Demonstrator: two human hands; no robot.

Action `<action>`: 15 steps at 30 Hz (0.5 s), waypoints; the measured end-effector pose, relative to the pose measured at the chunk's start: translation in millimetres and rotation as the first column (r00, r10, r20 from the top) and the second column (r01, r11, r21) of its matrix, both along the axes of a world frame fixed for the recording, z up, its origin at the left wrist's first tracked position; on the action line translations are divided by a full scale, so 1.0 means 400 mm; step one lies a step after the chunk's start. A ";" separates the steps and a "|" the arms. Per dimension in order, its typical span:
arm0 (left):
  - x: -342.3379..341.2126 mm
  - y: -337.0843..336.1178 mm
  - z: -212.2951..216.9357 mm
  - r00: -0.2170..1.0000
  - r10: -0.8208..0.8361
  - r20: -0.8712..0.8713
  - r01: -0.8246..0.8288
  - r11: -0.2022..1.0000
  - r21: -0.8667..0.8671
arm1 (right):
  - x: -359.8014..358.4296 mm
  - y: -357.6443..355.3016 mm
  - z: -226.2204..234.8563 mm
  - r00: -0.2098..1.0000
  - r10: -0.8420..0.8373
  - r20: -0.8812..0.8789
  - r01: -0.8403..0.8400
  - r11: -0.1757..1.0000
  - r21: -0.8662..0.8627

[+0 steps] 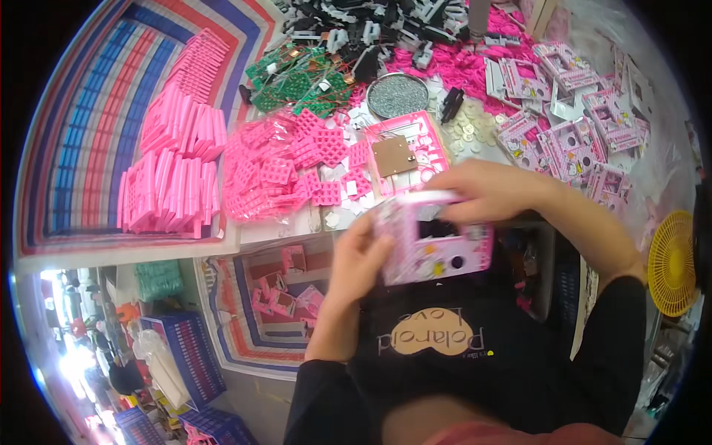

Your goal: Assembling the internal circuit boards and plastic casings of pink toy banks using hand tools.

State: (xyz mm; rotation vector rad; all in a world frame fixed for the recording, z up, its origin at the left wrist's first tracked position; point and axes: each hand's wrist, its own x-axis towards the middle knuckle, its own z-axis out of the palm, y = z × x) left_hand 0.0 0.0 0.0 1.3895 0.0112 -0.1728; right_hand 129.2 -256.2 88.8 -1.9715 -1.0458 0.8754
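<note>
I hold a pink, flat plastic toy case [437,241] with round holes and a dark window in front of my chest. My left hand [357,256] grips its left edge, fingers curled around the side. My right hand [486,191] lies over its top edge, fingers pressed on the upper rim. Just beyond it on the white table lies an open pink case half [426,141] with a brown board [391,156] inside.
Pink keypad grids [297,167] are heaped left of centre and stacked pink parts [174,159] further left. Green circuit boards [297,81], a round tin of small parts [398,95], black parts [371,26] and printed pink cases [578,126] crowd the table. A yellow fan [671,263] stands at right, blue crates [185,352] below.
</note>
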 end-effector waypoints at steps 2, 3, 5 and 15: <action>0.017 -0.045 0.015 0.983 0.003 0.184 -0.015 0.998 0.062 | 0.005 -0.162 -0.032 0.966 -0.257 0.033 0.253 0.964 0.078; 0.027 -0.011 0.012 0.991 -0.015 0.134 -0.034 0.932 0.361 | -0.030 -0.234 -0.059 0.804 -0.551 -0.224 0.555 0.830 -0.050; 0.083 0.020 -0.015 0.970 0.016 0.243 -0.157 0.803 0.575 | 0.053 -0.439 -0.010 0.688 -0.717 0.107 0.724 0.689 -0.038; 0.148 -0.013 -0.130 0.873 -0.091 0.480 -0.302 0.671 0.677 | 0.084 -0.266 -0.164 0.536 -0.727 0.430 0.615 0.685 0.392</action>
